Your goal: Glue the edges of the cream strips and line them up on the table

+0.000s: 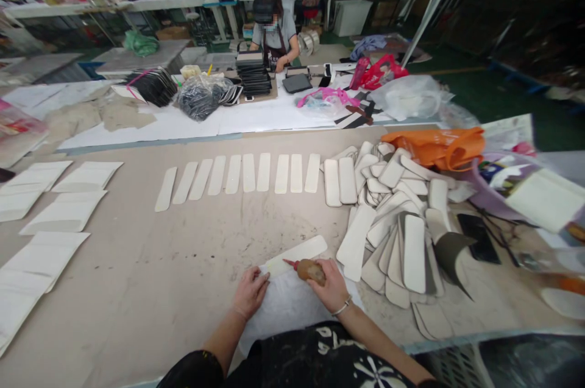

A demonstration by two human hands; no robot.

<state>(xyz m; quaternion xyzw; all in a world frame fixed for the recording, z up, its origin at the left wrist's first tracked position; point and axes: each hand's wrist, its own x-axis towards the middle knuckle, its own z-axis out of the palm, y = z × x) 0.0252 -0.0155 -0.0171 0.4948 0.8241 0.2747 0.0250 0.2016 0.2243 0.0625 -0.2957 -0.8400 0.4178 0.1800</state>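
Observation:
My right hand is wrapped around a brownish squeeze bottle with a red pointed nozzle. The nozzle tip points left, right at the surface of a pale rounded strip. My left hand pinches the left end of that strip with thumb and fingers. Strip and hands are over a white sheet at the near edge of the table. Beyond them, several similar cream strips lie side by side in a row. Close to my right hand is a big loose heap of strips, some with grey undersides.
Larger pale panels lie at the left. Right of the heap are a dark phone, a purple basin and an orange bag. Across the table, a co-worker stands behind a stack of dark pieces.

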